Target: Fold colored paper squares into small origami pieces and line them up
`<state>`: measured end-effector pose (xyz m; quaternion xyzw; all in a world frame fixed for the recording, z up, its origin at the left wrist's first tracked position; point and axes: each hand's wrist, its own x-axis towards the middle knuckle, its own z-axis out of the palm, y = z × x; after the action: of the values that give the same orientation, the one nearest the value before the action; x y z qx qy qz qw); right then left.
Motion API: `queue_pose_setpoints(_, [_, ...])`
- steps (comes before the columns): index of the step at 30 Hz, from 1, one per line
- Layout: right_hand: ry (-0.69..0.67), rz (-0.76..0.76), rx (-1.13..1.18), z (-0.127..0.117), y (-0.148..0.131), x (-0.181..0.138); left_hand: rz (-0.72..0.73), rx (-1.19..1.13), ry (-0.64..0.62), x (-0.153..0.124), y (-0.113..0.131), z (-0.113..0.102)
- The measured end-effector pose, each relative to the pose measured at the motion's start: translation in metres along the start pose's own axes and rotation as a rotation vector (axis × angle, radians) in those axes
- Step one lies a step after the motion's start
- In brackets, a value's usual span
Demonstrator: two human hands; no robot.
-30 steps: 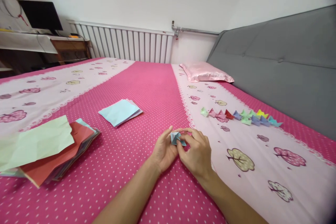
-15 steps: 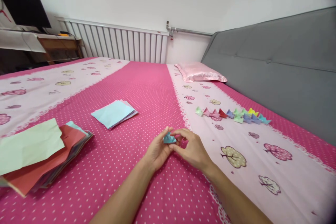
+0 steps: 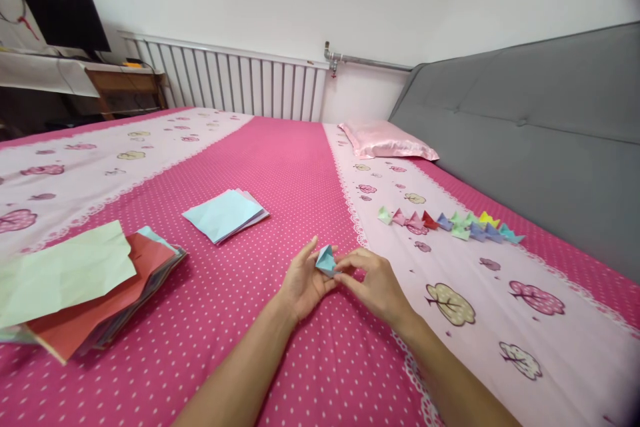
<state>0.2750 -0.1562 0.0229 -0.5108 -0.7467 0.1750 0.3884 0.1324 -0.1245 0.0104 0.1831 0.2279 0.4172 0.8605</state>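
Note:
A small light-blue folded paper boat (image 3: 325,261) is between my two hands, over the pink dotted bedspread. My right hand (image 3: 373,280) pinches its right corner between thumb and fingertips. Below and behind the paper, my left hand (image 3: 304,287) lies palm up, its thumb raised apart from the paper and its fingers partly hidden under it. To the right, small folded paper boats (image 3: 460,230) in green, pink, red, purple, yellow and blue stand in a cluster. A stack of square papers (image 3: 223,213), light blue on top, lies ahead to the left.
At the left lies a pile of larger papers (image 3: 65,273), pale green over red. A pink pillow (image 3: 387,140) rests by the grey headboard (image 3: 540,107). Beyond the bed are a white radiator (image 3: 230,77) and a desk with a monitor (image 3: 67,21).
The blue paper boat has turned and tipped up in my fingers. My left thumb has lifted away from it. The whole view has shifted slightly, with things appearing further right.

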Motion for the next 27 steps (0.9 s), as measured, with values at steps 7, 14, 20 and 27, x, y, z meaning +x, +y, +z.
queue_pose_setpoints(7, [0.109,0.059,-0.095,-0.016,0.015,0.017,0.006,0.124,0.094,0.003,0.0,-0.006])
queue_pose_setpoints(14, [0.235,0.34,-0.526,-0.05,0.079,0.076,0.007,0.164,0.167,0.007,0.001,-0.009])
queue_pose_setpoints(20, [0.189,0.446,-0.621,-0.042,0.116,0.101,0.009,0.168,0.181,0.008,0.0,-0.011])
queue_pose_setpoints(27, [0.148,0.458,-0.657,-0.033,0.128,0.103,0.018,0.171,0.172,0.009,-0.001,-0.013])
